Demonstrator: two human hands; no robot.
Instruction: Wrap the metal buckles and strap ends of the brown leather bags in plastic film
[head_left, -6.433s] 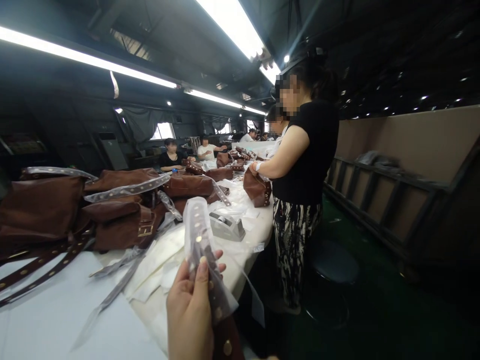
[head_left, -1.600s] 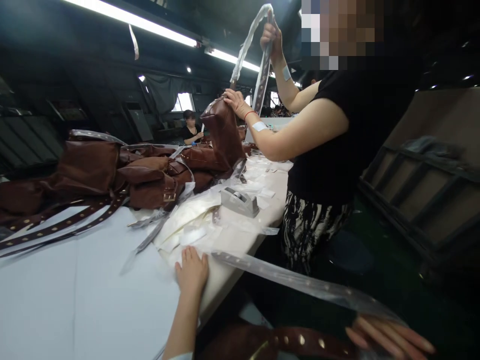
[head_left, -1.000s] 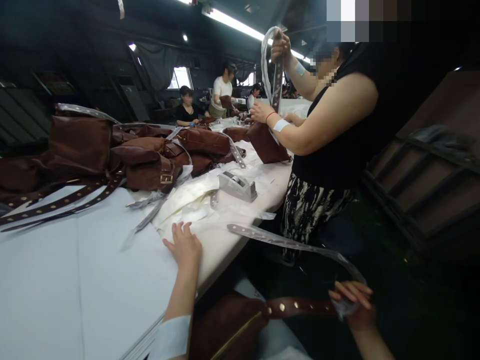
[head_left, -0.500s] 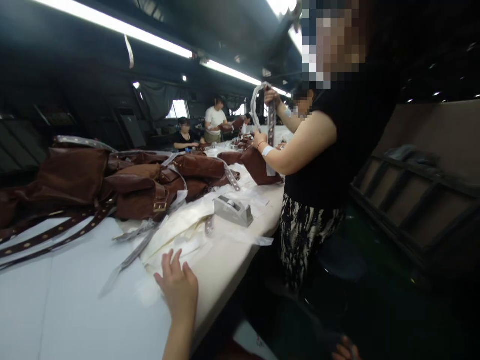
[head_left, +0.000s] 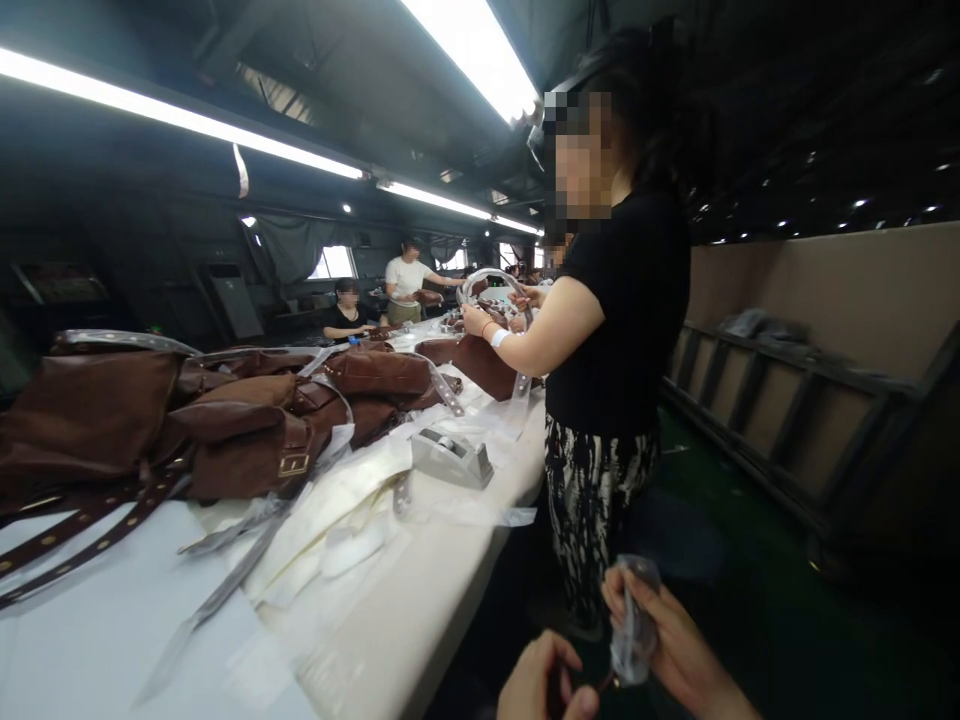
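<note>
At 9 o'clock, bare studded straps (head_left: 82, 525) trail from brown leather bags (head_left: 247, 440) on the tabletop (head_left: 390, 640), while other straps (head_left: 442, 390) already wear clear film. A tape dispenser (head_left: 450, 460) sits near the center. At 1 o'clock, a co-worker's hand (head_left: 476, 320) holds a film loop (head_left: 487, 272). At 6 o'clock, your left hand (head_left: 540, 680) curls, its hold hidden; at 5 o'clock, your right hand (head_left: 660, 630) pinches a crumpled clear film sleeve (head_left: 634, 625).

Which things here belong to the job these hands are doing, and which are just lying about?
In use: right hand gripping clear plastic wrap; left hand close beside it.

Lying about: brown leather bags, tape dispenser, cream sheets.
</note>
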